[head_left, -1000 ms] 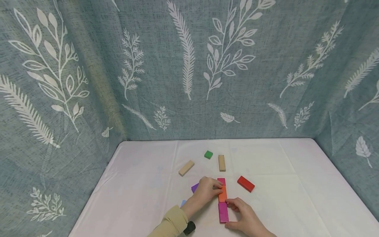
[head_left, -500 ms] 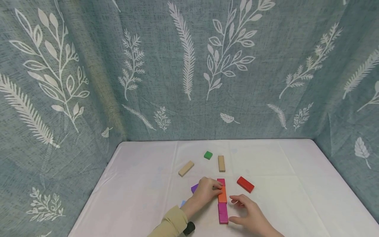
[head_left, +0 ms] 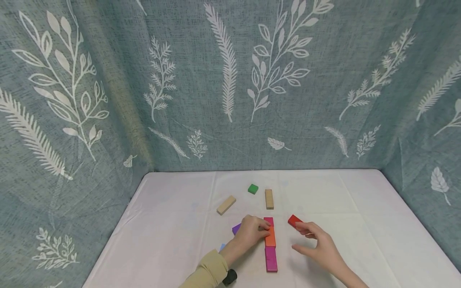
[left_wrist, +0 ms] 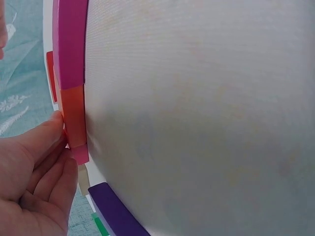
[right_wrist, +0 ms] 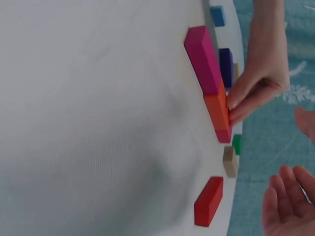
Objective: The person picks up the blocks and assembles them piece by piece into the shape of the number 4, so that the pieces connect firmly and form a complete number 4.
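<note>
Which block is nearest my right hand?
The red block, lying by itself at a slant: in the head view, your right hand overlaps it and no other block.

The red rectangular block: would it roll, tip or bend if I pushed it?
The red rectangular block probably wouldn't roll: its faces are flat. It likely wouldn't tip, lying low on the white tablecloth. Straight edges suggest it's stiff, so bending seems unlikely.

Head view high, wide, facing fwd/down, wrist views close-up, turned sideways, all sharing orange block (head_left: 270, 240)
</note>
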Demonstrator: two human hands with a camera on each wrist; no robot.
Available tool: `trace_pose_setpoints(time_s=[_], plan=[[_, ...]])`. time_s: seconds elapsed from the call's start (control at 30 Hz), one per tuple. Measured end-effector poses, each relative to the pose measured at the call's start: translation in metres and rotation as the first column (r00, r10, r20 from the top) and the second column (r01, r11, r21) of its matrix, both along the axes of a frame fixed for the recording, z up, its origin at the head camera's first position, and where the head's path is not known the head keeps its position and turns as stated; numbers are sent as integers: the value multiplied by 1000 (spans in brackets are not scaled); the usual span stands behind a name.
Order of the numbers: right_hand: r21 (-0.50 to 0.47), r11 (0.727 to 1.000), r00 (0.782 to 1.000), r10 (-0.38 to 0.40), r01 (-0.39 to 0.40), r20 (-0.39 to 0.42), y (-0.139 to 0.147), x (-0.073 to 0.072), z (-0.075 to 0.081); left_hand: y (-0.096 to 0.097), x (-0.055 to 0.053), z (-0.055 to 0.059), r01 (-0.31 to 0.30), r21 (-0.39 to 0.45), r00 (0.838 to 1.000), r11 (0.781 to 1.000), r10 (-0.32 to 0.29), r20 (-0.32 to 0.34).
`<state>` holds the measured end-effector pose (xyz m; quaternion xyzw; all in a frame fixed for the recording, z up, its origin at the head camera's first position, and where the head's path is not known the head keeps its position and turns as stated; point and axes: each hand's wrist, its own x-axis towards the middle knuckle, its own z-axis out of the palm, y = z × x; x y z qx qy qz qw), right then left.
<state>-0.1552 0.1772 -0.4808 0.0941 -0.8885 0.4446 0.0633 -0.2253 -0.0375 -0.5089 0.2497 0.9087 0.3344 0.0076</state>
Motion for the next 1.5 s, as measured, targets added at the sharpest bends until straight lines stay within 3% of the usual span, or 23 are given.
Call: trace_pose_setpoints(time_s=[0.23,0.43,0.83,1.17,1.5], plan=[[57,995,996,-84,84,0,17,-5,2,0,-1,1,1,10,1000,1000,-1,7],[66,992,992,-103,108,-73,30,-9,0,-1,-1,0,1,6,1000,1000,-1,7],[83,983,985,-155,162,-77,47,-21,1,-1,0,0,-2,7,1000,1000,2,5],[48,987,985,-157,154,67,48,-29,-14,-1,-1,1,5,7,1000,1000,-5,1],[53,988,977,-152,146,151,36,-32,-31,-2,1,3,2,2,1000,1000,-2,22]])
